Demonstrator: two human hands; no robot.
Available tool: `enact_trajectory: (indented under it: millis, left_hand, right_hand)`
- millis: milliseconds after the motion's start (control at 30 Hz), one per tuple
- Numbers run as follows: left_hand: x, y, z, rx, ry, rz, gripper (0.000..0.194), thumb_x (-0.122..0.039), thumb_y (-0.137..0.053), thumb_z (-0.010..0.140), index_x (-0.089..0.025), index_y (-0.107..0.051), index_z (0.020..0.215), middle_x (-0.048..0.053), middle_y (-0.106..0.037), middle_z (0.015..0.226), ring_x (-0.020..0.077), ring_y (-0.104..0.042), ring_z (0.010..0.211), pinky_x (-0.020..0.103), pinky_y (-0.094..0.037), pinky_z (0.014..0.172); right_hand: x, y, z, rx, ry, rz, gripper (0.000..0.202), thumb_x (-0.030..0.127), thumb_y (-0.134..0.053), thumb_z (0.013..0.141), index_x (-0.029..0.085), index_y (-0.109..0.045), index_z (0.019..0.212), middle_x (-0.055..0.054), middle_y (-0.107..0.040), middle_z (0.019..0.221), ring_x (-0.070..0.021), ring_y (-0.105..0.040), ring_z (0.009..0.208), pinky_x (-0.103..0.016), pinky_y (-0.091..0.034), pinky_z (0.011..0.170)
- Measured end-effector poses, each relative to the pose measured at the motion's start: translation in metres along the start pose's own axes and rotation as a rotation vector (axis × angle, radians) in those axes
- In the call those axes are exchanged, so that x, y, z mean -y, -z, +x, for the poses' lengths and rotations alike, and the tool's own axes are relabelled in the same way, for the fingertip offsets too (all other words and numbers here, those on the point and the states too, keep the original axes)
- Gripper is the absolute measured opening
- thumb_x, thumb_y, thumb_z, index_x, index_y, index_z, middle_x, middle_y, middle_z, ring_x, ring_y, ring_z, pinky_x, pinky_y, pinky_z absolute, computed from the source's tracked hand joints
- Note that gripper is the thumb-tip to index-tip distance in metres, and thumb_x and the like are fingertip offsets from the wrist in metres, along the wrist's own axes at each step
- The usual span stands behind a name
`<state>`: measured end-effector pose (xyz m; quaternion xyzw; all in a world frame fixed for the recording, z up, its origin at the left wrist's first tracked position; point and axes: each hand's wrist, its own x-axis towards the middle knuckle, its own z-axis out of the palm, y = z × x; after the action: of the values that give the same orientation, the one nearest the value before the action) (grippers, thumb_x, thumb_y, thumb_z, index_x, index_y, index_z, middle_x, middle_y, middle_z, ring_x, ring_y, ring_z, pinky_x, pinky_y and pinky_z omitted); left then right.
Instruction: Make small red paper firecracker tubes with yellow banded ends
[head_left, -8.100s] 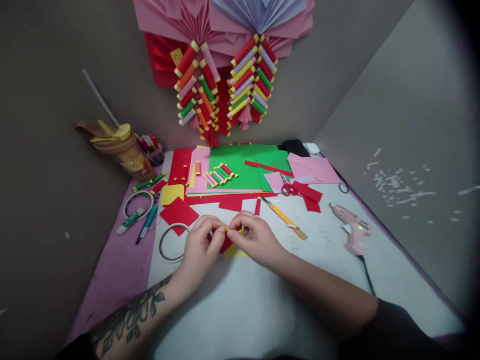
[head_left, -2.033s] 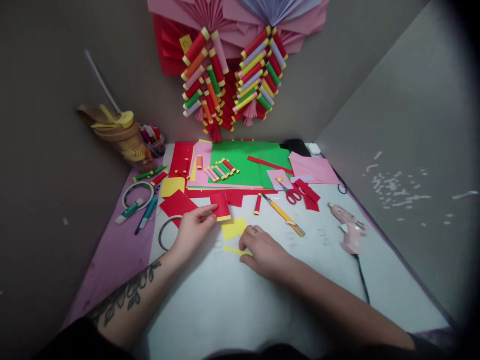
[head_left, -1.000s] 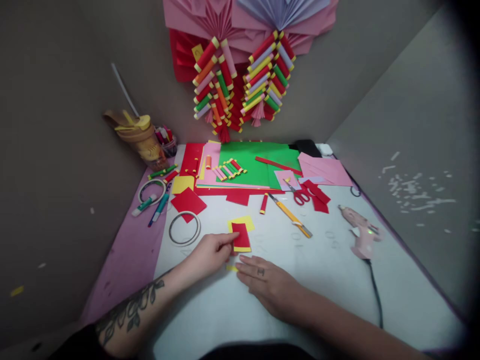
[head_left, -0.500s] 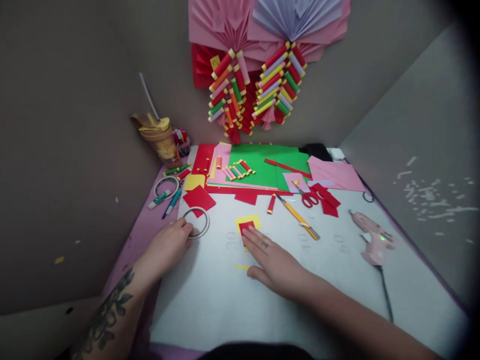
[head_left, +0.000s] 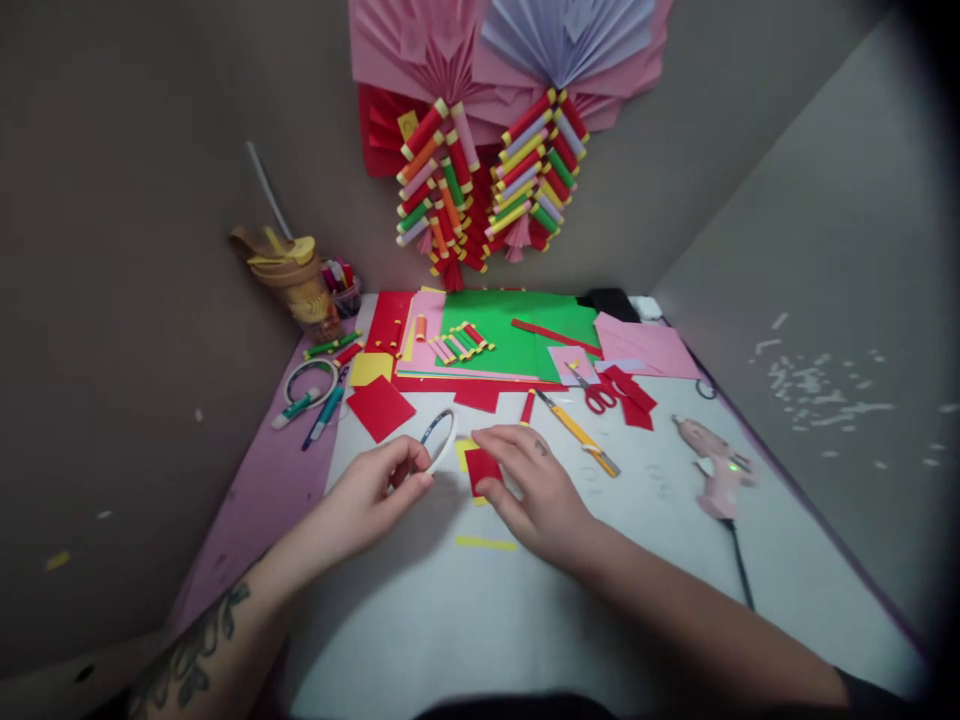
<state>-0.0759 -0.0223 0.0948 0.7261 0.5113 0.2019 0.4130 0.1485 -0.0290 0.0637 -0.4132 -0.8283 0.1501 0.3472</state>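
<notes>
My left hand [head_left: 382, 487] is closed on a thin roll of tape [head_left: 444, 436], which stands tilted up on edge above the mat. Just to the right, my right hand [head_left: 536, 490] arches over a small red paper piece [head_left: 480, 470], its thumb at the paper's edge and its fingers apart. Yellow paper [head_left: 463, 452] shows from under the red piece, partly hidden by the hand. Closer to me lies a narrow yellow paper strip [head_left: 486, 543] on the white mat [head_left: 420, 620].
Beyond my hands lie a yellow cutter [head_left: 581, 435], red scissors [head_left: 598, 396] and stacked green paper [head_left: 525, 310] with small paper rolls. A hot glue gun [head_left: 716, 465] is at right. A tilted cup [head_left: 300, 290] and another tape roll [head_left: 311, 384] stand left. Paper firecracker strings [head_left: 532, 170] hang on the wall.
My left hand has lifted the tape roll from the mat and carried it right, towards the red piece. My right hand has risen from lying flat to an arched pose. The view has shifted slightly.
</notes>
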Motion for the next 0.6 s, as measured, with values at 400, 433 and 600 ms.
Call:
enact_trajectory:
  millis: [400,433,600]
  left_hand:
    - [0.001,-0.028,0.009,-0.030,-0.159,0.120,0.012,-0.029,-0.042,0.088,-0.020,-0.050,0.088,0.003,-0.057,0.082,0.0144,-0.052,0.073,0.024,-0.040,0.065]
    - [0.002,-0.028,0.010,-0.033,-0.160,0.124,0.012,-0.028,-0.042,0.088,-0.020,-0.050,0.087,0.003,-0.057,0.081,0.0146,-0.052,0.074,0.024,-0.041,0.065]
    - [0.005,-0.027,0.011,-0.049,-0.145,0.101,0.011,-0.028,-0.044,0.086,-0.020,-0.052,0.087,0.003,-0.059,0.080,0.0150,-0.054,0.071,0.024,-0.042,0.063]
  right_hand:
    - [-0.009,0.000,0.012,-0.238,-0.048,0.072,0.026,0.027,-0.058,0.083,0.023,-0.061,0.108,-0.007,-0.059,0.091,-0.0200,-0.055,0.088,-0.036,-0.047,0.077]
    - [-0.008,0.000,0.011,-0.244,-0.048,0.075,0.022,0.026,-0.058,0.083,0.023,-0.062,0.104,-0.006,-0.059,0.088,-0.0197,-0.055,0.086,-0.036,-0.047,0.076]
    - [-0.011,0.003,0.033,-0.266,-0.039,0.114,0.006,0.022,-0.058,0.082,0.022,-0.061,0.087,-0.004,-0.060,0.080,-0.0183,-0.056,0.083,-0.034,-0.047,0.077]
